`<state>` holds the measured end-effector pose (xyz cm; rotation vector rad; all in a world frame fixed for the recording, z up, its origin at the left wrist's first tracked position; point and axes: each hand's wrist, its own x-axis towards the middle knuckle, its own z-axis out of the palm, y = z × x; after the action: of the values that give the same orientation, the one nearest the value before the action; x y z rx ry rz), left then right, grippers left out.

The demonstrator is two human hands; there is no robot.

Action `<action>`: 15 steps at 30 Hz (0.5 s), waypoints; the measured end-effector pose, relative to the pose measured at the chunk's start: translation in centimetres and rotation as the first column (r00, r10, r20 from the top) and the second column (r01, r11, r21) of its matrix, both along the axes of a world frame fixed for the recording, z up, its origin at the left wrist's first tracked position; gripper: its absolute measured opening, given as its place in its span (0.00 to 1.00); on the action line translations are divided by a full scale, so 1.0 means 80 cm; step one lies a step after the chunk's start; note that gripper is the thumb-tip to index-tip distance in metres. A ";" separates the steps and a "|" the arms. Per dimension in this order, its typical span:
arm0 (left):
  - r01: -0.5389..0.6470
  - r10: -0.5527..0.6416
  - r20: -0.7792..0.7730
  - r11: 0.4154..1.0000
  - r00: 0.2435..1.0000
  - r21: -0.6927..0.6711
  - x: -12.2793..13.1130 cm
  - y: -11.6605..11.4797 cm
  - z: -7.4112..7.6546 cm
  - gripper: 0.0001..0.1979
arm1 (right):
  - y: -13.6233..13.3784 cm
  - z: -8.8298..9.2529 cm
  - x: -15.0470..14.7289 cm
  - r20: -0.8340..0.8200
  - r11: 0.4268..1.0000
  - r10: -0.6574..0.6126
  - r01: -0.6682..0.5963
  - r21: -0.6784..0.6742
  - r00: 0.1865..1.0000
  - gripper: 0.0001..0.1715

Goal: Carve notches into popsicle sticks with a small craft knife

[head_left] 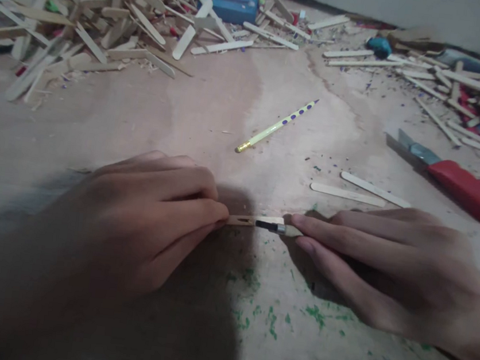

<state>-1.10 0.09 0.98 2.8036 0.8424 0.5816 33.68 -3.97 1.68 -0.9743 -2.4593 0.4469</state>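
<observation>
My left hand (162,217) pinches the left end of a thin wooden craft stick (239,220) just above the tabletop. A dark, narrow notch shows in the stick beside my fingertips. My right hand (387,260) grips a small thin tool (280,228) with a pale handle, a metal collar and a dark, flat, narrow tip. That tip points left and meets the stick near the notch. Whether it is a blade or a brush I cannot tell. A pale strip of wood shows behind the tool, partly hidden by it.
A yellow pencil with purple spots (278,125) lies beyond my hands. Two craft sticks (346,194) and a red-handled utility knife (468,189) lie to the right. A heap of sticks (90,12) and a blue box (233,9) stand at the back. Green specks mark the wooden table (289,359).
</observation>
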 end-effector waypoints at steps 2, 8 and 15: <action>0.002 -0.002 0.009 1.000 1.000 -0.002 0.000 -0.001 -0.001 0.18 | 0.000 -0.003 0.000 0.002 1.000 -0.006 0.006 0.031 1.000 0.09; 0.004 -0.004 0.014 1.000 1.000 -0.005 0.000 0.001 0.004 0.20 | -0.001 -0.013 -0.004 0.003 0.994 -0.024 0.023 0.108 1.000 0.09; -0.001 0.001 0.020 1.000 1.000 -0.008 0.000 0.001 0.000 0.20 | -0.001 -0.011 -0.007 0.015 0.991 -0.040 0.038 0.129 0.999 0.09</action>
<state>-1.10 0.17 1.00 2.7860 0.8408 0.6038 33.13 -4.07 0.79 -0.9750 -2.4463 0.2636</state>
